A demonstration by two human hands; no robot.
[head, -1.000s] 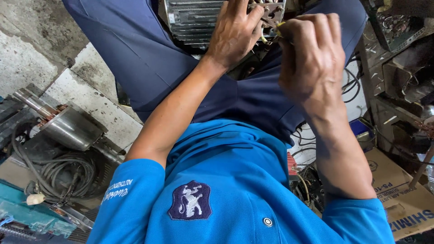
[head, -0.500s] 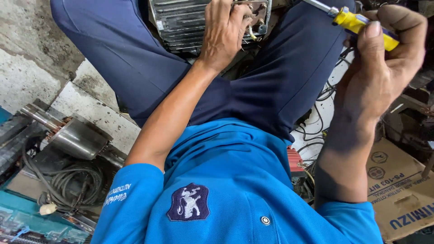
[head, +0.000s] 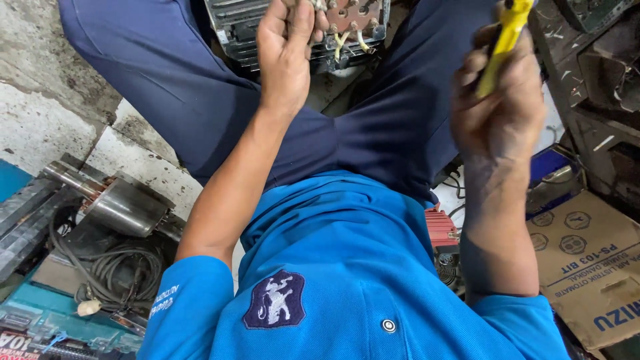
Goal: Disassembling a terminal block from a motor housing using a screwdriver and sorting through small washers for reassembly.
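While the left hand (head: 285,57) pinches wire ends on the ribbed grey unit (head: 297,27), the right hand (head: 500,107) grips a yellow-handled tool (head: 503,43) — fist closed; brown printed carton (head: 590,263) lower right.

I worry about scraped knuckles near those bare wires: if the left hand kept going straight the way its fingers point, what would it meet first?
The left hand points up the frame at the motor between the knees. Its fingertips already seem to touch the terminal wires, so those come first, though depth is unclear.
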